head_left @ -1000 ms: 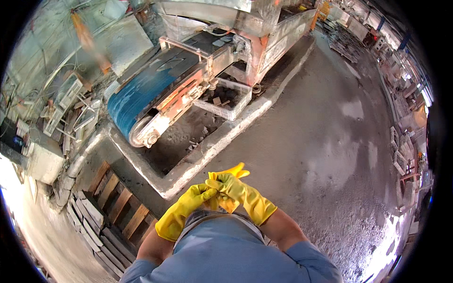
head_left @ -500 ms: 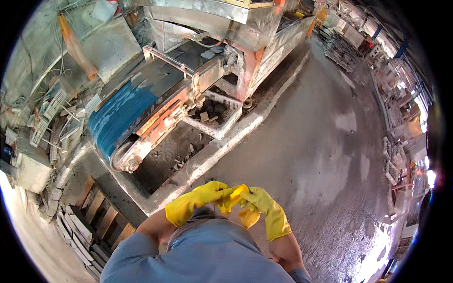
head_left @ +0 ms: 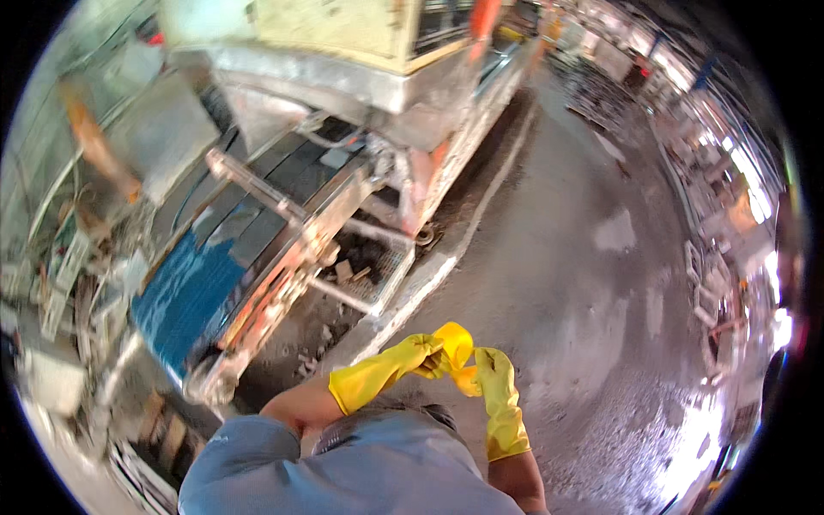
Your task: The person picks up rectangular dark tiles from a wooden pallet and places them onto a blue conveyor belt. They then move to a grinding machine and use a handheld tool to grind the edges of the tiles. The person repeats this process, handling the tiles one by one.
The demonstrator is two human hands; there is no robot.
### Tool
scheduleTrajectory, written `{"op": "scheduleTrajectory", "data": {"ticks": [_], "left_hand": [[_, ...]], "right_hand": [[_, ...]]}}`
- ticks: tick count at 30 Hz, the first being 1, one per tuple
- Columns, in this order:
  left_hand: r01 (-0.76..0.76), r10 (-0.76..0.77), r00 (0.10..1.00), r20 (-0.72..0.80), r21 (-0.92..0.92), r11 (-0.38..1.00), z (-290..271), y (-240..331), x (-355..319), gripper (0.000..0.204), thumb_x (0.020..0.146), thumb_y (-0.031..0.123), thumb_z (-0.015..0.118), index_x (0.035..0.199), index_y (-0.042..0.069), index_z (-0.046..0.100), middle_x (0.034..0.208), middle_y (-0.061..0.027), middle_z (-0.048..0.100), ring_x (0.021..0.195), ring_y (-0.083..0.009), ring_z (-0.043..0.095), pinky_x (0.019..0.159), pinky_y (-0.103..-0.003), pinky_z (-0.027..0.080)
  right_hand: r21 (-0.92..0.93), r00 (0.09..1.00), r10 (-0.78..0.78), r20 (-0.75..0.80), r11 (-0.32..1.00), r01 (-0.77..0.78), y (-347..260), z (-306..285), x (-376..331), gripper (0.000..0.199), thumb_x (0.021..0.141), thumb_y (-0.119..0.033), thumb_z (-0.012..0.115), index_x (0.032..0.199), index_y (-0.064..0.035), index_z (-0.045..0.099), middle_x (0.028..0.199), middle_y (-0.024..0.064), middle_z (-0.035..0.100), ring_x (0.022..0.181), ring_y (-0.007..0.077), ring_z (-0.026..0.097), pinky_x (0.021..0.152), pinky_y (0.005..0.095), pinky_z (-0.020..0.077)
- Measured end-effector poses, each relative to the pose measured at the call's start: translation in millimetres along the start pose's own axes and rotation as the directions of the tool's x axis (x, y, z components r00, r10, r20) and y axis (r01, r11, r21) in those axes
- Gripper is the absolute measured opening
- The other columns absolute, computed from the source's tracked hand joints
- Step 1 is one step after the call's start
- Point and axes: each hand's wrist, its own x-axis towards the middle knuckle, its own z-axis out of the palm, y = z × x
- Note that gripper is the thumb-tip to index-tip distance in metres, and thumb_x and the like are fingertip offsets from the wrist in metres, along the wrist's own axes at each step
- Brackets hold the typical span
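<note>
The loose yellow piece (head_left: 455,345) sits between your two hands, held out in front of your shirt (head_left: 369,472) and seen over the grey floor. It is a thin, pliable-looking thing, smooth and bright, of a warmer, more orange yellow than the long gloves (head_left: 365,386) you wear. Its upper part bulges in a rounded, slightly glossy curve, while a second, deeper-toned part hangs lower and reaches toward your right side; the folds hide its full outline. Your left hand (head_left: 427,354) has its fingers clamped on the near side of the upper curve. Your right hand (head_left: 493,369) is bent at the fingertips and touches the lower part, but you cannot tell from here how firmly it grips. Beyond your hands runs a pale concrete curb (head_left: 403,316), and behind it stands a white crate (head_left: 397,276) with broken bits inside. Left of that, a blue conveyor belt (head_left: 190,292) carries dark flat slabs (head_left: 268,230) and slopes back beneath a cream-coloured machine housing (head_left: 330,39).
</note>
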Motion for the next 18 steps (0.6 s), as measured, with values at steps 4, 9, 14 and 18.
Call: {"op": "scheduleTrajectory", "data": {"ticks": [4,9,14,18], "left_hand": [[-0.120,0.110,0.992,-0.056,-0.223,0.968,1,28,83,0.047,0.113,0.042,0.050,0.120,0.001,0.073,0.109,-0.0157,0.079,0.091,-0.0268,0.078,0.083,-0.041,0.063],[-0.241,0.221,0.968,-0.116,-0.195,0.951,64,98,152,0.044,0.112,0.042,0.055,0.124,0.002,0.071,0.116,-0.0149,0.077,0.103,-0.0281,0.076,0.094,-0.042,0.062],[-0.509,0.465,0.857,-0.221,-0.227,0.830,86,125,251,0.038,0.108,0.036,0.066,0.132,0.006,0.068,0.123,-0.0088,0.075,0.106,-0.0199,0.073,0.093,-0.037,0.059],[-0.533,0.487,0.822,-0.295,-0.100,0.840,92,140,334,0.035,0.110,0.037,0.062,0.129,0.009,0.069,0.114,-0.0030,0.073,0.101,-0.0155,0.069,0.087,-0.033,0.056]], "right_hand": [[0.239,1.000,-0.029,0.001,0.970,0.028,10,-16,57,0.027,0.107,-0.027,0.067,0.114,-0.0021,0.074,0.078,0.0018,0.067,0.064,0.0100,0.061,0.057,0.0262,0.0486],[0.570,0.985,0.117,-0.129,0.821,-0.023,-24,-39,129,0.030,0.109,-0.033,0.065,0.106,-0.0041,0.070,0.068,0.0006,0.063,0.051,0.0077,0.052,0.046,0.0255,0.0416],[0.734,0.988,0.032,-0.153,0.673,0.092,-77,-78,222,0.030,0.111,-0.035,0.062,0.097,-0.0085,0.064,0.064,0.0013,0.063,0.045,0.0065,0.049,0.041,0.0234,0.0381],[0.825,0.987,-0.072,-0.141,0.543,0.157,-109,-94,302,0.026,0.111,-0.032,0.062,0.098,-0.0098,0.063,0.067,-0.0026,0.063,0.048,0.0031,0.048,0.042,0.0221,0.0351]]}}
